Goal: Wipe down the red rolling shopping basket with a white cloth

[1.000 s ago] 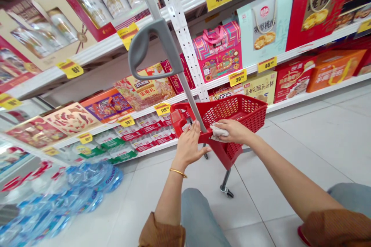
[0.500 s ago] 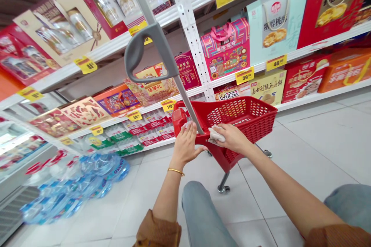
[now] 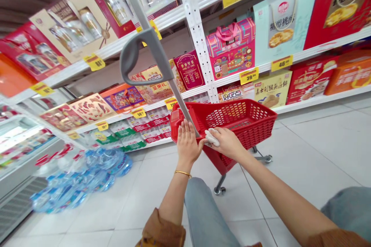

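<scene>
A red plastic shopping basket on wheels (image 3: pixel 246 123) stands on the floor in front of me, its grey pull handle (image 3: pixel 162 58) raised and leaning to the left. My left hand (image 3: pixel 188 142) lies flat against the basket's near left end, fingers stretched out beside the foot of the handle. A crumpled white cloth (image 3: pixel 212 137) is bunched in my right hand (image 3: pixel 227 142), which presses it against the near rim just right of the handle's foot. The fingertips of the right hand are partly hidden by the cloth.
White shelves (image 3: pixel 199 34) with gift boxes and yellow price tags rise behind the basket. Blue-tinted bottles (image 3: pixel 84 173) stand on the floor at left, near a chiller cabinet (image 3: pixel 23 189). My knees (image 3: pixel 208 208) are close below the basket.
My right hand and the cloth have shifted slightly left along the rim, closer to my left hand. The basket has tilted or turned slightly, and the camera view has shifted a little.
</scene>
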`<state>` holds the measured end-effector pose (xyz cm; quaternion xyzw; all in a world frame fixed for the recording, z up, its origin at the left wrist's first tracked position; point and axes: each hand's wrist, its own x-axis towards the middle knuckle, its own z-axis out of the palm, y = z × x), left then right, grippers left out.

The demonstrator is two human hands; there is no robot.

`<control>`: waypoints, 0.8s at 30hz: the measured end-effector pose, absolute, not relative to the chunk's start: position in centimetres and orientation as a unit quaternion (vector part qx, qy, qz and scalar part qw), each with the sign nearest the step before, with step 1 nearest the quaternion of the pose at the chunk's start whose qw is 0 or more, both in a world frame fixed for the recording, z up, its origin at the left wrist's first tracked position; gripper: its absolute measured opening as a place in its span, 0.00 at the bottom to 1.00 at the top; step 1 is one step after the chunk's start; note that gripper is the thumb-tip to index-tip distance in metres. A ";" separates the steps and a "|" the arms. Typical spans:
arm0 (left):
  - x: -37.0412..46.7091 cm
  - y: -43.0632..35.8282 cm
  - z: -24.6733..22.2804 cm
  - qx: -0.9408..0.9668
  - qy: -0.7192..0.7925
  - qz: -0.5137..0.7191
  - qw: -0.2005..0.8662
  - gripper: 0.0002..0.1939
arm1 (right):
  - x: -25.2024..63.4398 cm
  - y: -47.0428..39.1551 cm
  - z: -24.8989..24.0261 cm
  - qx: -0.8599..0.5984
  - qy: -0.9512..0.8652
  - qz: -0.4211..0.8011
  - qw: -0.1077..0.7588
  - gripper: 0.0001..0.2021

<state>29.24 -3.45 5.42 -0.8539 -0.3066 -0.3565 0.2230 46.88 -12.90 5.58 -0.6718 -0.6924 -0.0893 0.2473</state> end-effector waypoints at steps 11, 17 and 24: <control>29.7 -2.0 5.5 -0.827 -0.312 -0.395 0.250 0.49 | 44.8 -12.6 5.1 -0.664 -0.696 -0.077 0.264 0.25; 29.0 -1.2 4.8 -0.830 -0.302 -0.402 0.241 0.50 | 45.6 -12.2 5.0 -0.618 -0.729 -0.069 0.287 0.25; 28.2 -1.1 5.0 -0.847 -0.285 -0.380 0.238 0.45 | 46.8 -10.9 6.5 -0.550 -0.738 -0.061 0.388 0.22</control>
